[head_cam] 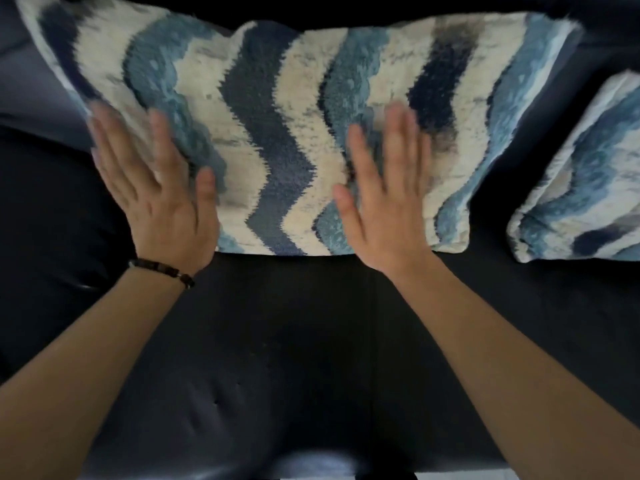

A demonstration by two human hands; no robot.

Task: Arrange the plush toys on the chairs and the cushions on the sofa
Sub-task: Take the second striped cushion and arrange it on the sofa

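A large cushion (277, 133) with blue, navy and cream zigzag stripes leans against the back of a dark sofa (277, 341). My left hand (156, 188) lies flat and open on the cushion's left lower part, fingers spread, a bead bracelet on the wrist. My right hand (384, 195) is flat and open on the cushion's right lower part. Both hands look motion-blurred at the fingertips. A second cushion (581, 181) of the same pattern stands on the seat at the right edge, partly cut off.
The sofa's dark seat stretches across the lower frame, with a bare strip between the two cushions. A dark rounded armrest or cushion (45, 209) bulges at the left. A sliver of light floor (467, 476) shows at the bottom edge.
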